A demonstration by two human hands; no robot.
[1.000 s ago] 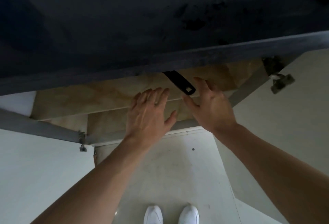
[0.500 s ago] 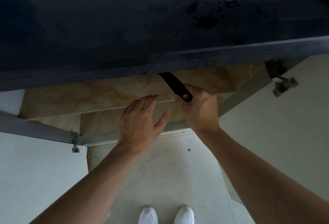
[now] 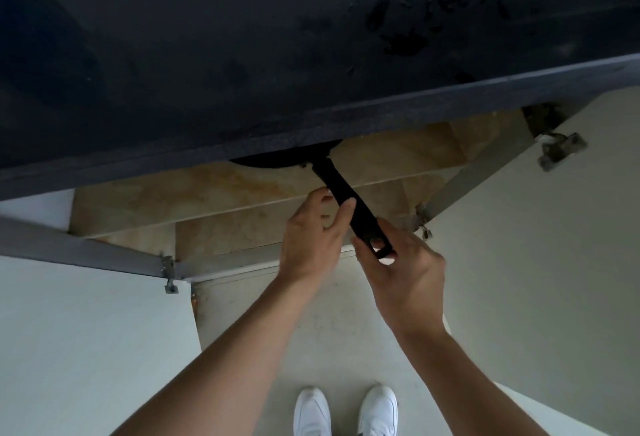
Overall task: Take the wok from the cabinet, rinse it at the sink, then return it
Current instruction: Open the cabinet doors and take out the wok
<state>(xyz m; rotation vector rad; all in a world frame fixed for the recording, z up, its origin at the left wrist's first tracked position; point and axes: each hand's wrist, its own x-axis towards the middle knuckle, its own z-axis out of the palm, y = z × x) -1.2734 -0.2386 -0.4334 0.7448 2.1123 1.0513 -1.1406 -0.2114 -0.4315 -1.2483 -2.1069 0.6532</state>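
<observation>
We see the wok (image 3: 273,160) low in the open cabinet (image 3: 207,193). Its dark bowl is mostly hidden under the edge of the dark surface (image 3: 242,54) above, and only a sliver of rim shows. Its long black handle (image 3: 337,189) sticks out toward us. The left hand (image 3: 311,238) grips the handle about midway, fingers (image 3: 321,196) curled under it and the thumb across the top. The right hand (image 3: 405,269) has its fingers clamped round the outer end, by the hanging hole.

We judge the step in hand to be drawing the wok out of the cabinet. The handle looks stiff and matt, a sound place to hold. The bowl is probably heavy and sits far from both grips, so it will want to tip down once it leaves the cabinet floor. We would slide one hand nearer the bowl and mind the rim against the edge overhead.
</observation>
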